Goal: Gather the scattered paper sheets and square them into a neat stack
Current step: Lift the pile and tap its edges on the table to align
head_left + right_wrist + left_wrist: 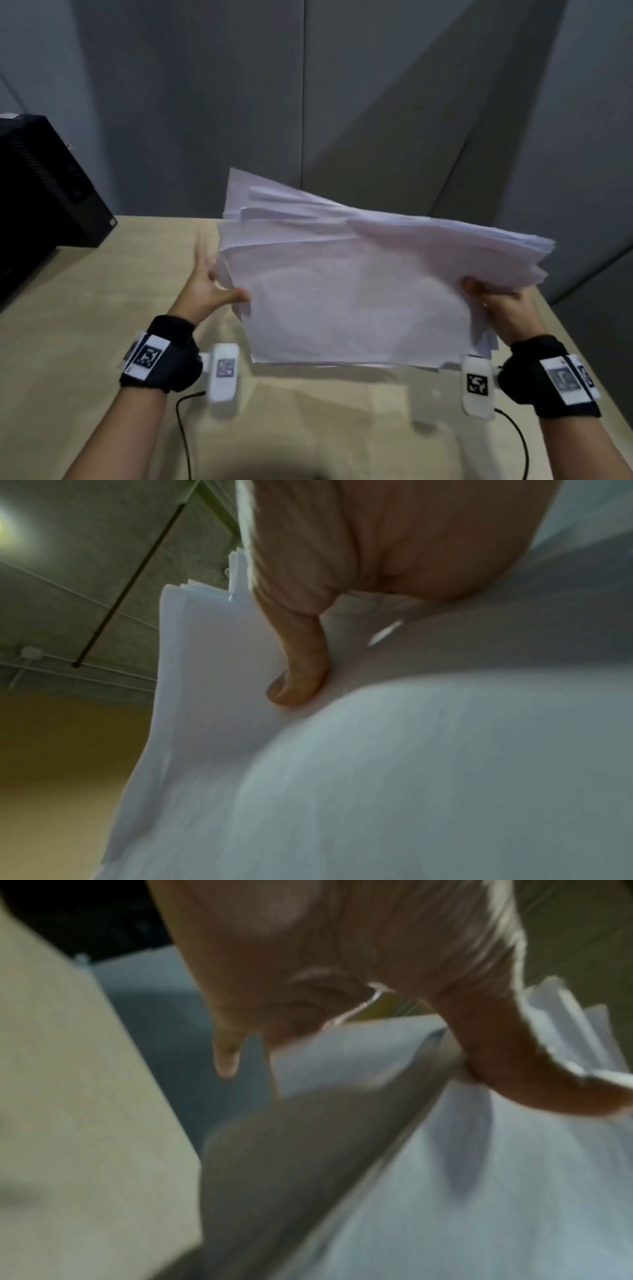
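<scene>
A thick bundle of white paper sheets stands tilted on its lower edge on the tan table, its upper edges fanned and uneven. My right hand grips the bundle's right edge, thumb on the front of the sheets and the other fingers hidden behind. At the bundle's left edge is my left hand, fingers straight and blurred. Its thumb lies against the paper.
A black computer case stands at the table's far left. Grey wall panels rise behind the table's far edge. Thin black cables run from the wrist cameras across the near table.
</scene>
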Demonstrator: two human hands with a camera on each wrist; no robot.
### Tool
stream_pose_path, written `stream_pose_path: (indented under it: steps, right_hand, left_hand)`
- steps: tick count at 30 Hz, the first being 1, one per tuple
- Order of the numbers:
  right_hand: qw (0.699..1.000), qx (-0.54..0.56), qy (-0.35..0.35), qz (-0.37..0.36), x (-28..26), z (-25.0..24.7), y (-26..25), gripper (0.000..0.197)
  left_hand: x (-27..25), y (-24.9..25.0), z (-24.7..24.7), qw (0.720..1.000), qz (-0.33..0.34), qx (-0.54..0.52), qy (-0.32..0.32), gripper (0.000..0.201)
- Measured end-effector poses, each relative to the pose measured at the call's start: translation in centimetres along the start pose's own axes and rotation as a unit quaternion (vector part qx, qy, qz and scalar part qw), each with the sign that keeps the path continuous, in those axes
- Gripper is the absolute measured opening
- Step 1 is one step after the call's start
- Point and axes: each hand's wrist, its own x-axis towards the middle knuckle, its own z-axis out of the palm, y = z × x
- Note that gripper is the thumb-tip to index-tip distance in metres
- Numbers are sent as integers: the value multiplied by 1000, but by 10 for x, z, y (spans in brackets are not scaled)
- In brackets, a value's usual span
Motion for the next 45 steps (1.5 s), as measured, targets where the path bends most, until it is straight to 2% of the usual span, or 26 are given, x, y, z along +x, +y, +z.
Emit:
stream_pose_path:
  steps: [1,2,3,4,6,7,8,10,11,14,16,18,19,21,23,24,26,28,29,31,33,35,37,39,41,45]
  right_hand:
    - [1000,9,1,7,0,2,-2,32]
    - [1000,14,0,10,0,6,-2,32]
    - [1000,10,9,4,0,10,-1,22]
    - [1000,-6,16,-11,-1,13,-2,17]
    - [997,-33,47,-42,-3,21,-3,23]
    - [995,-37,61,-63,-6,25,-4,28]
    - [993,-32,77,-86,-7,30,-3,36]
    - [988,6,99,-114,-15,43,0,51]
    - [986,32,113,-121,-20,49,2,51]
    - [984,48,136,-107,-31,57,22,41]
    - [987,41,144,-50,-35,51,48,36]
    - [993,26,111,7,-40,47,65,28]
    - [995,12,96,19,-40,45,69,27]
    - [997,-1,71,27,-35,40,72,31]
    - [998,14,34,42,-28,32,68,29]
    - [998,30,15,47,-24,28,66,35]
    - [998,28,-5,62,-18,24,62,61]
    - [998,34,7,61,-15,29,62,42]
    - [997,47,17,56,-15,34,61,38]
    - [996,70,42,40,-14,44,55,39]
    - [996,65,60,-3,-15,50,41,25]
    - [995,73,65,-35,-17,49,31,28]
    - [994,79,64,-48,-20,47,30,31]
    - [996,61,55,-29,-23,46,42,31]
    - [999,25,47,-6,-25,47,57,27]
    - [998,15,51,39,-14,47,69,34]
  left_hand:
    - [3,-1,6,999,-2,-21,-45,143]
    - [6,1,11,997,-6,-26,-69,119]
    - [8,4,17,997,-12,-25,-71,97]
    - [10,8,24,998,-18,-28,-53,78]
    - [14,22,38,999,4,-7,31,40]
    - [13,31,45,997,23,14,79,25]
    - [12,38,52,990,51,38,125,18]
    - [5,45,66,976,111,46,179,16]
    - [1,45,70,972,128,45,191,17]
    - [-7,19,68,974,106,29,200,32]
    - [-13,-6,57,986,38,27,162,40]
    - [-16,-28,47,991,-37,40,123,50]
    - [-17,-31,45,991,-51,58,113,59]
    - [-10,-31,42,989,-52,97,98,73]
    - [-2,-17,38,981,-36,163,100,74]
    - [3,-12,34,978,-20,183,99,72]
    - [10,-4,26,989,0,135,54,70]
    - [14,-5,28,996,-25,85,14,62]
    - [15,-6,35,995,-40,83,26,56]
    - [16,-2,47,991,-46,70,100,42]
    - [15,11,53,980,5,75,182,28]
    - [9,21,51,968,68,74,229,27]
    - [2,21,46,962,88,94,241,37]
    - [-2,4,39,972,54,90,211,63]
    - [-3,-16,33,987,31,53,147,85]
    - [10,-31,29,992,53,-6,118,81]
